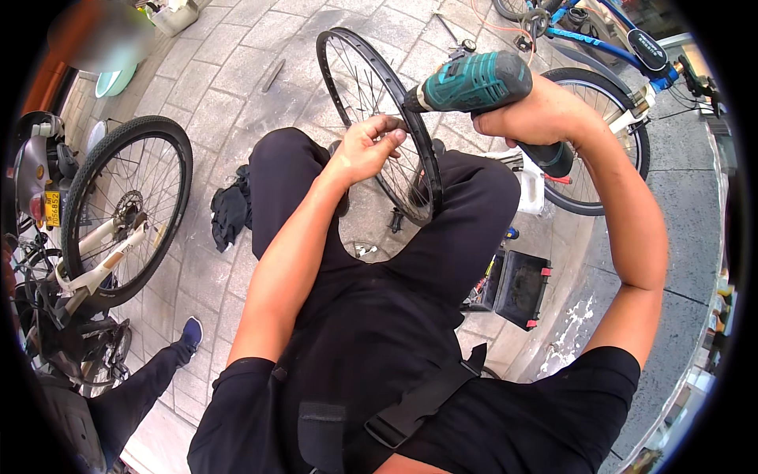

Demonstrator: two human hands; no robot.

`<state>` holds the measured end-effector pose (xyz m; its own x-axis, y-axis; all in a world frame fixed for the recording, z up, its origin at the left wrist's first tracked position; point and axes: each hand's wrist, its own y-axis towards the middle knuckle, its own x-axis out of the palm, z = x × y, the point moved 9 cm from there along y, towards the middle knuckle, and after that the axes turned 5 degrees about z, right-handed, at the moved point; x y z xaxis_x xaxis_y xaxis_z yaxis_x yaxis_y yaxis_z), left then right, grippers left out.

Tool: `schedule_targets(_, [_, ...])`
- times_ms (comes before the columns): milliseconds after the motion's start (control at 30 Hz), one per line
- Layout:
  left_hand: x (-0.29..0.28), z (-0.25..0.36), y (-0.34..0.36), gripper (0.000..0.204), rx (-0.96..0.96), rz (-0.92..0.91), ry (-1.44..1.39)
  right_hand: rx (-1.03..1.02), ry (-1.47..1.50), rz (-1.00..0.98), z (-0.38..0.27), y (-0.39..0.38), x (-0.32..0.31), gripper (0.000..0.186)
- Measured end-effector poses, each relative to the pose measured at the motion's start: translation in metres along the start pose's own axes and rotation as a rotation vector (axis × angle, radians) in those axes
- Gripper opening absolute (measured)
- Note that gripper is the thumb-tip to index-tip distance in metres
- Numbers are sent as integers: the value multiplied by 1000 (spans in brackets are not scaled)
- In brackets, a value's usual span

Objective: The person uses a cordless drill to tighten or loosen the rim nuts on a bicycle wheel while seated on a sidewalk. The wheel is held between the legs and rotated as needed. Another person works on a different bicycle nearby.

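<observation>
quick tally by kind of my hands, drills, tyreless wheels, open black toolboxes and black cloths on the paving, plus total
Hands: 2 (left hand, right hand)
Drill: 1
Tyreless wheel: 1
Open toolbox: 1
Black cloth: 1
Total: 6

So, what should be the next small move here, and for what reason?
Perhaps check the drill is aligned: the right hand points it at the wheel rim, the left hand is close by, and exact contact is unclear.
</observation>
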<state>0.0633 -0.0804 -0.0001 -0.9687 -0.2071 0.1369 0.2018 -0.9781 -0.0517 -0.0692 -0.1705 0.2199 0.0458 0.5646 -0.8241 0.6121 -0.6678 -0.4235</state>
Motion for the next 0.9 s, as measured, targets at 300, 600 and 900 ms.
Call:
schedule_targets(300, [-3,37,-1,10,490,52,267,26,171,75,10,-22,2,21])
schedule_targets(600, [2,24,1,8,379,77,138,79,472,116,48,-81,43,20])
schedule_targets(900, [14,24,-4,8,410,84,153,111,533,109,67,-79,63,19])
